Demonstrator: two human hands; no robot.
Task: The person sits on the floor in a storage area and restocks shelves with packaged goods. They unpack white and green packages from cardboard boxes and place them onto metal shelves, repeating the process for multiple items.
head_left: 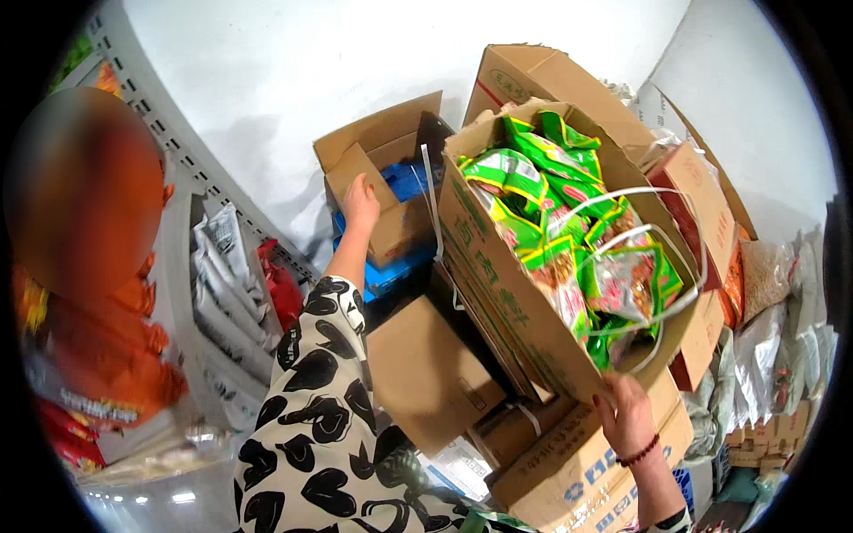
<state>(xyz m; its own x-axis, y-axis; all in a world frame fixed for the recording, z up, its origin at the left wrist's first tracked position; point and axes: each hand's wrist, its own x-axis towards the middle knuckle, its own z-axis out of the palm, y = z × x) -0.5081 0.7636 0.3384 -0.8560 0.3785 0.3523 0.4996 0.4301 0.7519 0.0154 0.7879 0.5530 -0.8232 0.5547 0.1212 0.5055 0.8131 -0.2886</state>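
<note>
A person's right hand [631, 419] appears to pinch the near corner of a cardboard carton [487, 253] of glossy green snack packets [626, 277], right of an open box [402, 233]. The left hand [360, 210] touches its flap; whether those fingers grip, one cannot tell. Even pressure should spare the corrugated wall; white plastic strapping [636, 190] loops overhead.

Left hand [360, 209] reaches forward, right hand [629, 416] curled nearer.

Perforated shelf post [180, 147] at left; pale packets [229, 280] near red packet [283, 289]; white wall [293, 53] behind.
</note>
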